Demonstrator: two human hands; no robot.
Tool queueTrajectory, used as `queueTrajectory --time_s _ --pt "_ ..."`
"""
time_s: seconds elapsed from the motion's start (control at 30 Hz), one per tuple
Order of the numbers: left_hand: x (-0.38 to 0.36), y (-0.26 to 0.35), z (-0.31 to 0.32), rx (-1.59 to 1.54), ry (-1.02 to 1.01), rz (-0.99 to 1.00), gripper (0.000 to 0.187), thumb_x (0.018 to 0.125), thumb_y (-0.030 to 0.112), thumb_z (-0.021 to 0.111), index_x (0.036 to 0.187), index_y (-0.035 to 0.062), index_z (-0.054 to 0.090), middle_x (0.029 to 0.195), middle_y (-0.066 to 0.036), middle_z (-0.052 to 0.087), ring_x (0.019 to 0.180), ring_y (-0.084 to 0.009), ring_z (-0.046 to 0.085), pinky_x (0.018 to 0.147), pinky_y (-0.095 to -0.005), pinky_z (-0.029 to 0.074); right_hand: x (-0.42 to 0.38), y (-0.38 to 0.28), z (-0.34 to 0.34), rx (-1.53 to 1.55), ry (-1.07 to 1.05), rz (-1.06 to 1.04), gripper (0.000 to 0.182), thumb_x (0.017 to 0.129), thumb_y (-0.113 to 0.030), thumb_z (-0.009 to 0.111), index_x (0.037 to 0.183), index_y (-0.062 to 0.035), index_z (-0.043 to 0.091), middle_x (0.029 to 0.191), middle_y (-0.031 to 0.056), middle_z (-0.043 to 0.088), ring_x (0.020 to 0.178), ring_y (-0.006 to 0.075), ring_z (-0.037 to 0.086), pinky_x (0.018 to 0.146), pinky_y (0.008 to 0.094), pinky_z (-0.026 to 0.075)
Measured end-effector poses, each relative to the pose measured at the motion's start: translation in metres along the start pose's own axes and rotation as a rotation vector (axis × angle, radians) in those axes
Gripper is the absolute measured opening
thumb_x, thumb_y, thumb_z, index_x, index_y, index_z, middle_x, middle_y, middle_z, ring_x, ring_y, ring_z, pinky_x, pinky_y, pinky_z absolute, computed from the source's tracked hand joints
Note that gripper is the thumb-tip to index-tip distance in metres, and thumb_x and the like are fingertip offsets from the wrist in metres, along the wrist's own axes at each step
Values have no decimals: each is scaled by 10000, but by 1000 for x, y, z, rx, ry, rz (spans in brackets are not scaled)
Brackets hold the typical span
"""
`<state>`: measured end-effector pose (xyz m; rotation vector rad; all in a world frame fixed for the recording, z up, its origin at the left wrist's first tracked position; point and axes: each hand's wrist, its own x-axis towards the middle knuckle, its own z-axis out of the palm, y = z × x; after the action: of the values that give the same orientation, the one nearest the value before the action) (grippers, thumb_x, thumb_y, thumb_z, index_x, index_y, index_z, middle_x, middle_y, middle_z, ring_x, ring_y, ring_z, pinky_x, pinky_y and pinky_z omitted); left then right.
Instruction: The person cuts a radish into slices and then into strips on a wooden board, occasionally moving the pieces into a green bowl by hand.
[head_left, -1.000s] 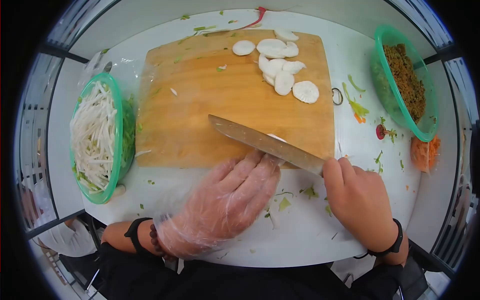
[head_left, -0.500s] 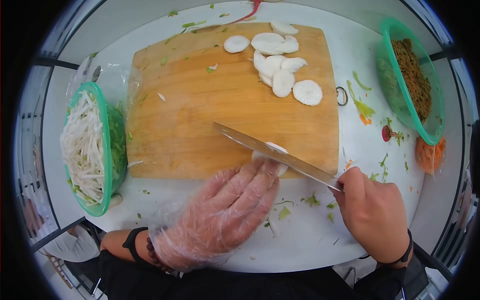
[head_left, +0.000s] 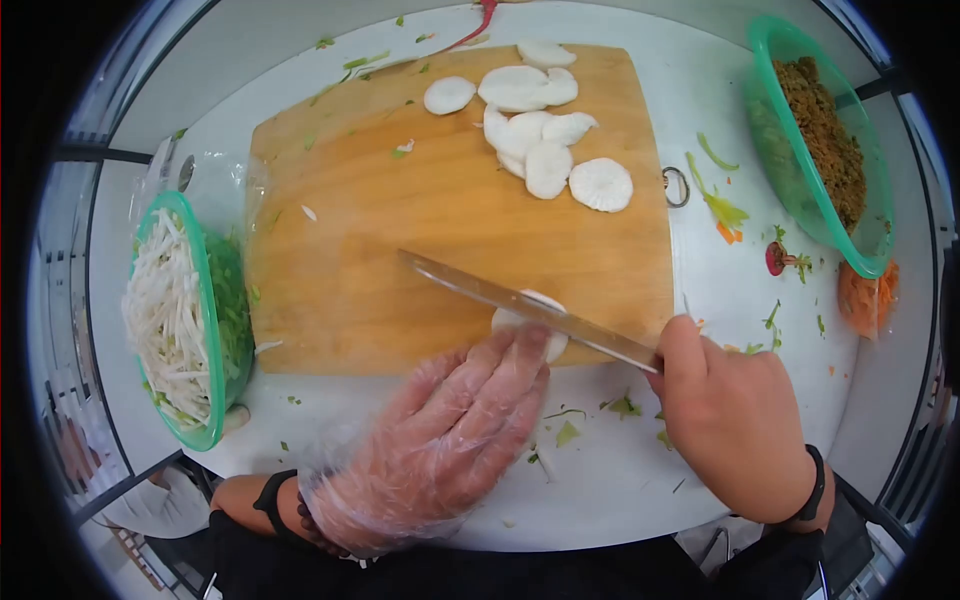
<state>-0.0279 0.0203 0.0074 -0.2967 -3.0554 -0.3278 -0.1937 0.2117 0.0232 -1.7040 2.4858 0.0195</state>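
My left hand (head_left: 440, 440), in a clear plastic glove, presses its fingertips on a white vegetable piece (head_left: 507, 318) at the near edge of the wooden cutting board (head_left: 350, 230). My bare right hand (head_left: 735, 415) is closed round the handle of a knife (head_left: 500, 298). The blade lies across the white piece, just beyond my left fingertips, with its tip pointing to the upper left. Several round white slices (head_left: 548, 168) rest at the far right of the board, some overlapping.
On the left stands a green basket (head_left: 210, 330) of white strips and chopped greens. A green bowl (head_left: 765, 120) with brown crumbly food is at the far right, beside a bag of orange shreds (head_left: 866, 297). Vegetable scraps (head_left: 722, 210) dot the white table (head_left: 620, 490).
The whole view has shifted slightly. The knife still crosses the white piece, and both hands keep nearly the same hold.
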Motion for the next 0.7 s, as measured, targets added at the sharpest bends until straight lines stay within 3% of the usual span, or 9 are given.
queueTrajectory --time_s 0.13,0.27,0.53,0.57,0.67,0.7 --pt "0 1 1 2 14 -9 382 883 127 606 1229 -34 621 1462 -220 563 1266 -308 616 987 -403 521 5 3 -5 -21 -15 -28 178 873 -147 659 884 -79 494 594 11 477 434 171 552 405 339 407" --pt "-1 -1 1 -28 -4 -4 504 824 86 686 1312 -20 615 1394 -201 602 1236 -353 629 983 -453 519 -2 6 -13 1 18 2 169 922 -162 645 890 -87 498 633 6 475 466 150 562 410 328 404" --pt "-3 0 2 -59 -4 -31 491 796 87 709 1280 21 663 1341 -163 629 1182 -333 648 976 -450 530 -6 0 -8 -14 35 -40 174 844 -101 648 805 -104 479 621 1 387 439 130 487 389 316 376" --pt "-4 -2 3 -30 10 -8 438 889 151 598 1293 -14 636 1381 -171 603 1276 -306 614 1003 -418 525 -7 0 -8 -26 31 -48 174 841 -97 645 809 -103 474 619 5 382 438 129 486 386 317 371" --pt "-3 -2 1 -44 -13 -5 437 890 152 597 1293 -9 636 1391 -169 599 1266 -303 618 1005 -419 523 -11 -5 -10 -58 0 -30 163 840 -106 640 807 -103 480 613 0 400 439 131 504 384 318 372" --pt "-3 -3 2 -49 -7 -3 435 889 153 596 1291 -8 637 1393 -170 599 1264 -303 618 1008 -419 522 -13 -7 -14 -33 -46 3 157 841 -83 650 835 -89 494 641 22 439 481 168 531 418 338 390"
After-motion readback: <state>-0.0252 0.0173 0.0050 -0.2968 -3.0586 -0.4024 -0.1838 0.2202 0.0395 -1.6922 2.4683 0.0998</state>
